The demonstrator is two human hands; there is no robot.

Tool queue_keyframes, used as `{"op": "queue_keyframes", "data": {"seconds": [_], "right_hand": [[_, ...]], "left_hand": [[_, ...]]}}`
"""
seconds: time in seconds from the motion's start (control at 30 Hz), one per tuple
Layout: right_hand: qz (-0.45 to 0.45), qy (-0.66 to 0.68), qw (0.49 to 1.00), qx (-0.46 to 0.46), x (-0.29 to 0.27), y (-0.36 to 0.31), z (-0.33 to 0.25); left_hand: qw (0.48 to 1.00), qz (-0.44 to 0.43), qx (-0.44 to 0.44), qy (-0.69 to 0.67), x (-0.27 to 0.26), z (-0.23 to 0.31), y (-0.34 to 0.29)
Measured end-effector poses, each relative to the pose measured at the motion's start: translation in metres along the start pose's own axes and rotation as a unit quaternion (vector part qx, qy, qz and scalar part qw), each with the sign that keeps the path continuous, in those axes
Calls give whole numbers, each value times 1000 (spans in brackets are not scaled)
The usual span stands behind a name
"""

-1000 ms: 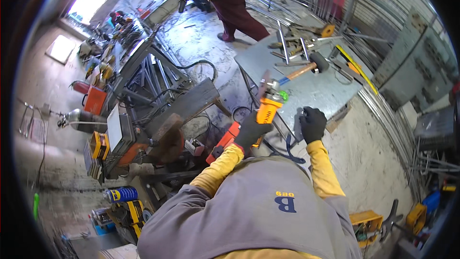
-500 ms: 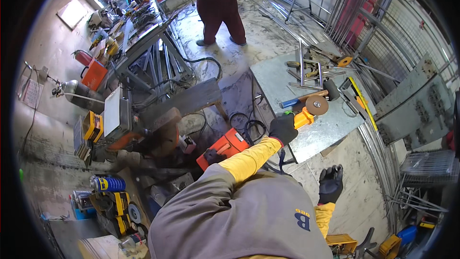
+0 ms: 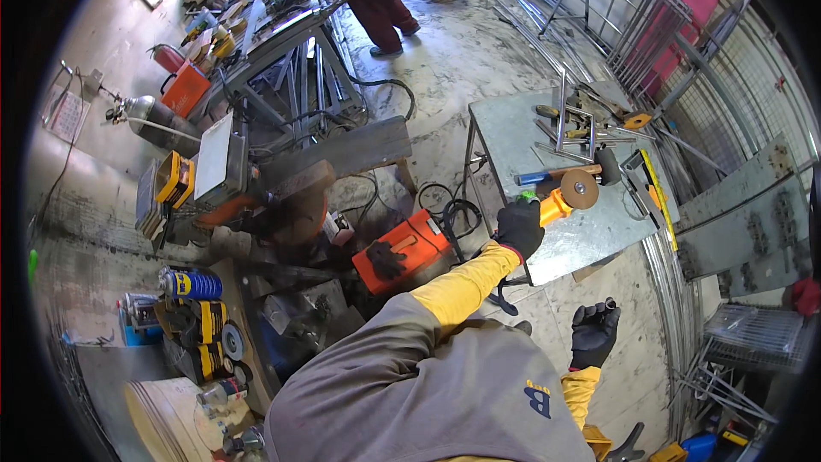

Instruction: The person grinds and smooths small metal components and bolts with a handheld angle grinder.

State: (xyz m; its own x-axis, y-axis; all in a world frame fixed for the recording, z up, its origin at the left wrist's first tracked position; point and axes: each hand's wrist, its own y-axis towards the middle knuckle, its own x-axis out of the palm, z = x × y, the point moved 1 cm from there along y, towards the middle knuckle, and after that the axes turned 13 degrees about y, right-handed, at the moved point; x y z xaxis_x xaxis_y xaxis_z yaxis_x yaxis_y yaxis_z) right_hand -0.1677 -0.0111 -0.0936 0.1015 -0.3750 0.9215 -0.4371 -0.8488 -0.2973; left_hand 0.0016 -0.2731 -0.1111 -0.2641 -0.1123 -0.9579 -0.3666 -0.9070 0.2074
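My left hand (image 3: 519, 228), in a black glove, is wrapped round the body of a yellow angle grinder (image 3: 555, 207). The grinder's brown disc (image 3: 581, 190) faces up over the metal-topped table (image 3: 560, 261). Just beyond it lies a hammer with a blue and wooden handle (image 3: 547, 176) and a dark head. To the right of the table's near edge is my right hand (image 3: 592, 338), also gloved, palm turned up and fingers curled. A small dark round piece (image 3: 610, 303) shows at its fingertips; its kind is too small to make out.
Metal frames and tools (image 3: 575, 133) lie on the table's far part, with a yellow level (image 3: 657, 192) along its right edge. An orange case (image 3: 410, 248) and black cables lie left of the table. Metal bars line the right side. A person (image 3: 369, 0) stands at the back.
My view has shifted, so the table sits farther right and lower. Another person's legs have come into view at the back. The grinder stays in my left hand; my right hand remains curled.
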Motion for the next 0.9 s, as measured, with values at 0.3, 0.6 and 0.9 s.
{"op": "queue_keyframes", "data": {"seconds": [0.3,0.6,0.9], "right_hand": [[31,-20,999,-1,3,-10,-14],[4,35,998,43,-21,-24,-52],[29,41,997,61,-56,-35,-84]], "left_hand": [[997,-20,-79,-1,-2,6,-1],[996,-22,-87,27,-6,11,2],[992,-80,-87,46,-26,19,4]]}}
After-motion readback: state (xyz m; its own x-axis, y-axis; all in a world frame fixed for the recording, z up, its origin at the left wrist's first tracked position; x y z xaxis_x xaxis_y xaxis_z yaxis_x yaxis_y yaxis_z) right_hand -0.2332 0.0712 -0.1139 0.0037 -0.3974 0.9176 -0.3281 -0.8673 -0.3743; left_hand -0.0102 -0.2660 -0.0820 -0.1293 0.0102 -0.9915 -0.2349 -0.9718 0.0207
